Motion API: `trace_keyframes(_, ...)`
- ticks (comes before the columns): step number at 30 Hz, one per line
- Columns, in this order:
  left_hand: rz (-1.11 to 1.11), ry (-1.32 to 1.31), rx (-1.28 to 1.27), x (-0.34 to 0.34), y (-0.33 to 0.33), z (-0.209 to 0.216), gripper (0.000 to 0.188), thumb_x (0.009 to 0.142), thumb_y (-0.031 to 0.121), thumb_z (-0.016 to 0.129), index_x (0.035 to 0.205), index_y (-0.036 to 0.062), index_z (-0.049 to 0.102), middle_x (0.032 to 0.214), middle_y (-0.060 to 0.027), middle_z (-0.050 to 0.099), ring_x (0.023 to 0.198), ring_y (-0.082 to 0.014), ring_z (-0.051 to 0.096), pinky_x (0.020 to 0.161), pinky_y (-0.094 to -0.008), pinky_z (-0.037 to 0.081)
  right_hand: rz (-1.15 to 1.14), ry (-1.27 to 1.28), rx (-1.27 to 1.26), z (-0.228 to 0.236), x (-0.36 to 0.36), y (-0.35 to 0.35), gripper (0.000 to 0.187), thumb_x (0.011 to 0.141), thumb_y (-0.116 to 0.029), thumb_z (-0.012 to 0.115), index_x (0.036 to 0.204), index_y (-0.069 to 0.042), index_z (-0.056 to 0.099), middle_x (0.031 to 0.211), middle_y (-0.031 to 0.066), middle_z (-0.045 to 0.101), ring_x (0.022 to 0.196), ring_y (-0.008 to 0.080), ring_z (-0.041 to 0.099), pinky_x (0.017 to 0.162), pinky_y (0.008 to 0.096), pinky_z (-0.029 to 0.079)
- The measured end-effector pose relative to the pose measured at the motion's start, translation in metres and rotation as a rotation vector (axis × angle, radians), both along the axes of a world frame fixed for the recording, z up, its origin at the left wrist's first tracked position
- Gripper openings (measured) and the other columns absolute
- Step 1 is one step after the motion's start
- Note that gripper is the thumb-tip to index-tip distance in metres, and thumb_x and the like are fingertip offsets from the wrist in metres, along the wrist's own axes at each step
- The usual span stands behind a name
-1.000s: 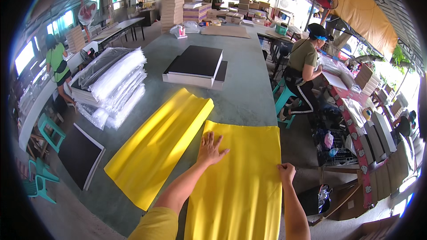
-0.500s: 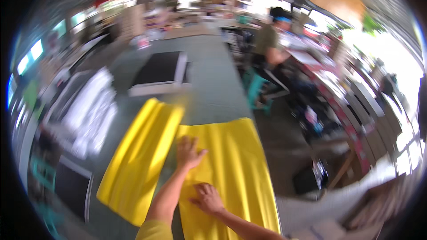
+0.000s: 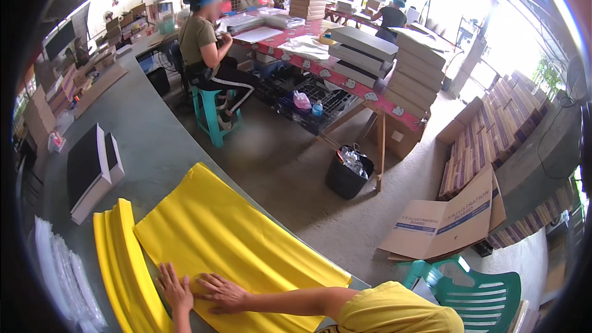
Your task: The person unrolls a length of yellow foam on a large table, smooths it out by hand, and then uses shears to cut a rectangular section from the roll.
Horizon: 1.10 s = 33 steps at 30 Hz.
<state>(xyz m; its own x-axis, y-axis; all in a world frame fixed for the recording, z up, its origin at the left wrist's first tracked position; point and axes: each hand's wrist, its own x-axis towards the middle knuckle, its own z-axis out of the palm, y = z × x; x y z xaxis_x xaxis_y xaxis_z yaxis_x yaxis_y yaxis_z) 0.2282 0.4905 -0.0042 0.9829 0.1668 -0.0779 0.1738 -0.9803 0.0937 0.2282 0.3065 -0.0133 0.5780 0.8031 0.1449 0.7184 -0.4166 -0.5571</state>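
A wide yellow sheet (image 3: 231, 228), soft and rippled with long creases, lies across the grey-green table (image 3: 157, 148) and reaches its right edge. My right hand (image 3: 223, 295) rests flat on it, fingers spread. Close by on the left, my left hand (image 3: 176, 290) lies with its fingers stretched out along the sheet's left border; nothing is gripped in either hand. Left of this sheet lies a narrower yellow piece (image 3: 123, 265) with raised lengthwise folds. Beyond it sits a stack of black-topped boards with pale edges (image 3: 92, 169).
Clear plastic sheets (image 3: 61, 277) lie at the left. A green plastic chair (image 3: 475, 293) stands near my right arm, with an opened cardboard box (image 3: 441, 219) behind it. Across the aisle, a seated person (image 3: 206, 55) works by a red-covered table (image 3: 351, 80). A black bin (image 3: 349, 172) stands on the floor.
My view has swung to the right, so the table now sits further left. Both hands stay on the wide yellow sheet, now closer together; the left one is at its left border.
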Motion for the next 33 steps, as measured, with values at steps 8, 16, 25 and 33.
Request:
trace_keyframes(8, 0.066, -0.016, 0.029, 0.055, 0.038, -0.001, 0.069, 0.087, 0.05, 0.03, 0.138, 0.0062, 0.013, 0.144, -0.0114, 0.013, 0.132, -0.0246, 0.014, 0.107, -0.0417, 0.011, 0.072, 0.118, -0.147, 0.016, 0.009, -0.001, 0.06, 0.078, -0.045, 0.051, 0.131, -0.021, 0.036, 0.144, 0.0157, 0.008, 0.133, 0.0318, 0.008, 0.108, 0.0446, 0.01)
trace_keyframes(16, 0.204, 0.009, 0.06, 0.107, 0.072, -0.008, 0.067, 0.089, 0.052, 0.027, 0.139, 0.0094, 0.011, 0.144, -0.0089, 0.013, 0.133, -0.0238, 0.013, 0.108, -0.0401, 0.01, 0.061, 0.12, -0.122, 0.018, 0.007, -0.006, 0.059, 0.079, -0.044, 0.051, 0.131, -0.02, 0.037, 0.144, 0.0157, 0.008, 0.133, 0.0319, 0.007, 0.107, 0.0444, 0.01)
trace_keyframes(25, 0.345, -0.195, 0.072, 0.169, 0.146, -0.051, 0.043, 0.091, 0.043, 0.03, 0.132, 0.0286, 0.034, 0.14, -0.0083, 0.026, 0.129, -0.0288, 0.022, 0.103, -0.0426, 0.02, 0.04, 0.06, -0.232, 0.025, 0.006, 0.002, 0.056, 0.084, -0.048, 0.043, 0.133, -0.022, 0.033, 0.144, 0.0135, 0.012, 0.133, 0.0301, 0.009, 0.107, 0.0437, 0.01)
trace_keyframes(33, 0.378, -0.426, 0.065, 0.164, 0.161, -0.049, 0.041, 0.09, 0.042, 0.038, 0.12, 0.017, 0.051, 0.127, -0.0098, 0.044, 0.117, -0.0299, 0.037, 0.098, -0.0421, 0.027, 0.025, -0.023, -0.245, 0.017, 0.005, 0.01, 0.059, 0.083, -0.052, 0.042, 0.134, -0.025, 0.031, 0.143, 0.0109, 0.014, 0.132, 0.0298, 0.011, 0.107, 0.0431, 0.012)
